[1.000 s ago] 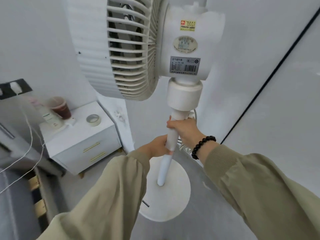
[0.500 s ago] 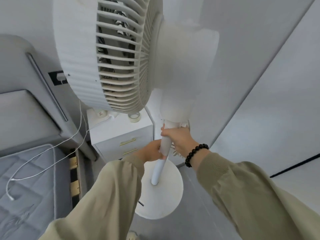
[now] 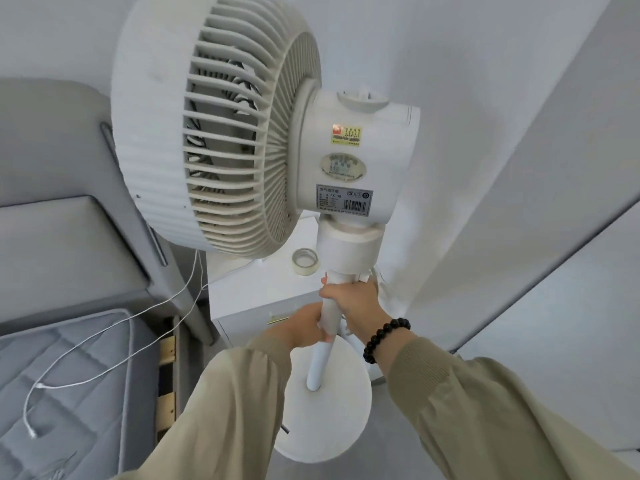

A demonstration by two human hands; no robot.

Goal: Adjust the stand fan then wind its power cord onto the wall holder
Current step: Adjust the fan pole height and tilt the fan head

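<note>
Head view: two hands grip one white stand fan (image 3: 221,133) by its pole (image 3: 320,362), fingers curled round it, right hand (image 3: 349,303) just above left hand (image 3: 301,327). Its ribbed round head faces left, with three labels on the motor housing. Its round base (image 3: 329,424) stands on the floor beside one nightstand (image 3: 249,296) bearing one tape roll (image 3: 304,260).

White stand fan (image 3: 221,133) stands upright on round base (image 3: 329,420), grille facing left.

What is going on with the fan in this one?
A person grips the stand fan's pole with both hands: the right hand just under the neck collar, the left hand directly below it. The fan head faces left toward the bed, above the round base. Neither hand holds a cord. A thin white cable lies loose on the mattress.
</note>
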